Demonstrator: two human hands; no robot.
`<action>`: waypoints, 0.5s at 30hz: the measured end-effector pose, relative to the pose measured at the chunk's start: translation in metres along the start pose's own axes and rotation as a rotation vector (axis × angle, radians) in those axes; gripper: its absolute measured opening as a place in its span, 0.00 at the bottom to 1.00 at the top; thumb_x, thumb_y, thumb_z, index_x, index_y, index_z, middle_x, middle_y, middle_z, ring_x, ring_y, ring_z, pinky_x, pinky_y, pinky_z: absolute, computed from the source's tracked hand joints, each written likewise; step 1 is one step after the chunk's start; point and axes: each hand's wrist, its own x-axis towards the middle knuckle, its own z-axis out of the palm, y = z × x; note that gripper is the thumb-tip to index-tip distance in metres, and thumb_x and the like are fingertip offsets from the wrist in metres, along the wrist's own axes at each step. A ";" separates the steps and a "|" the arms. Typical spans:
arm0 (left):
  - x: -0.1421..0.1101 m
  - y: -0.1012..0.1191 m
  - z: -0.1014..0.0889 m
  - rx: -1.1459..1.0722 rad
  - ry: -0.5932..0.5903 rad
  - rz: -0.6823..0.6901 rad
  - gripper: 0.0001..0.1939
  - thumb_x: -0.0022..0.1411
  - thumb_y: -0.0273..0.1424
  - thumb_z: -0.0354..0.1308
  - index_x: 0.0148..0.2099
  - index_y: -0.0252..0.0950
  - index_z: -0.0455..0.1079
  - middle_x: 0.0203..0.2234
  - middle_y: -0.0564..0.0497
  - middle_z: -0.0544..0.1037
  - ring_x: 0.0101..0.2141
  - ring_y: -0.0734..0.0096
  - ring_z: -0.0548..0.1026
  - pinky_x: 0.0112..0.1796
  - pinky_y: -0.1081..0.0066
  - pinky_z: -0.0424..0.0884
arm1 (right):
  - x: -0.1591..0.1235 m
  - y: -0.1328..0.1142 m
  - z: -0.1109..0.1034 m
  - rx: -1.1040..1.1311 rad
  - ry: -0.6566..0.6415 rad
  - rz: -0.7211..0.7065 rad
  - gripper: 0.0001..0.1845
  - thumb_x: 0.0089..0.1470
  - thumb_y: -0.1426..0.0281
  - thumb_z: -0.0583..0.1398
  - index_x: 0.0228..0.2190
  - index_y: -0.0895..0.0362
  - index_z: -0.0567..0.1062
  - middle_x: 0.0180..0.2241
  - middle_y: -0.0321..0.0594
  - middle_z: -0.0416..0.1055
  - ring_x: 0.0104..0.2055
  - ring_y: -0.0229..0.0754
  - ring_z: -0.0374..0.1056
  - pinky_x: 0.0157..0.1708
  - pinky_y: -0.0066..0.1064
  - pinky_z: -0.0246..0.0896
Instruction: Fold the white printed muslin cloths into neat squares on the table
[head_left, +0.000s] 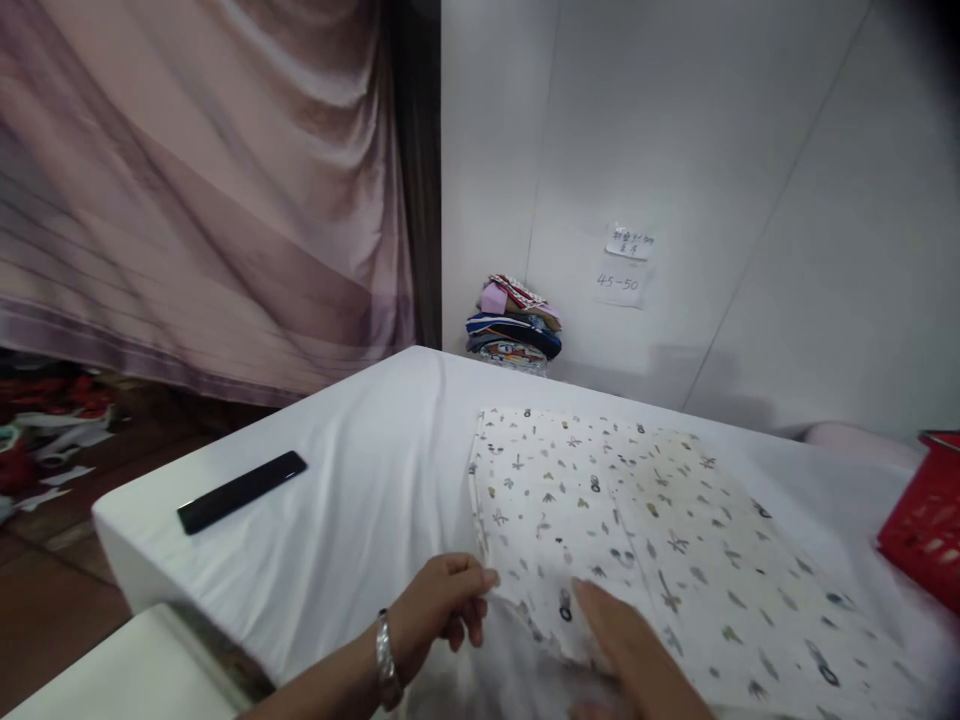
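Observation:
A white cloth [555, 500] with a small grey, green and black print lies folded on the white-covered table. My left hand [442, 605], with a silver bracelet at the wrist, is at the cloth's near left corner. Its thumb and forefinger close on the edge there, while the other fingers curl below. My right hand [630, 640] is over the near edge of the cloth, a finger stretched out across the print. It is blurred by motion, and its lower part is cut off by the frame.
A flat black object [241, 491] lies on the table's left side [352, 500]. Folded fabrics [514, 322] are stacked beyond the far edge, near paper notes [621, 285] on the wall. At right stands a red basket [926, 520]. A pinkish curtain [225, 180] hangs behind.

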 end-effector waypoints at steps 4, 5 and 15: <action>-0.001 0.008 0.010 -0.033 -0.034 0.058 0.18 0.43 0.44 0.59 0.23 0.34 0.59 0.14 0.55 0.69 0.13 0.78 0.66 0.14 0.79 0.50 | 0.060 -0.050 0.035 0.119 -0.021 -0.069 0.40 0.48 0.68 0.57 0.60 0.56 0.48 0.52 0.48 0.64 0.50 0.51 0.63 0.47 0.43 0.62; -0.001 0.009 0.010 -0.034 -0.036 0.078 0.19 0.44 0.44 0.59 0.23 0.34 0.59 0.14 0.55 0.68 0.12 0.79 0.65 0.13 0.79 0.50 | 0.070 -0.053 0.037 0.155 0.001 -0.029 0.36 0.50 0.71 0.54 0.59 0.57 0.52 0.49 0.49 0.68 0.47 0.50 0.66 0.45 0.42 0.63; 0.068 0.003 -0.055 0.672 0.294 0.551 0.22 0.50 0.32 0.54 0.49 0.36 0.63 0.44 0.43 0.72 0.42 0.60 0.72 0.40 0.63 0.69 | 0.084 -0.060 -0.036 0.461 -0.010 0.235 0.21 0.51 0.70 0.52 0.47 0.50 0.71 0.34 0.35 0.75 0.34 0.44 0.70 0.32 0.29 0.66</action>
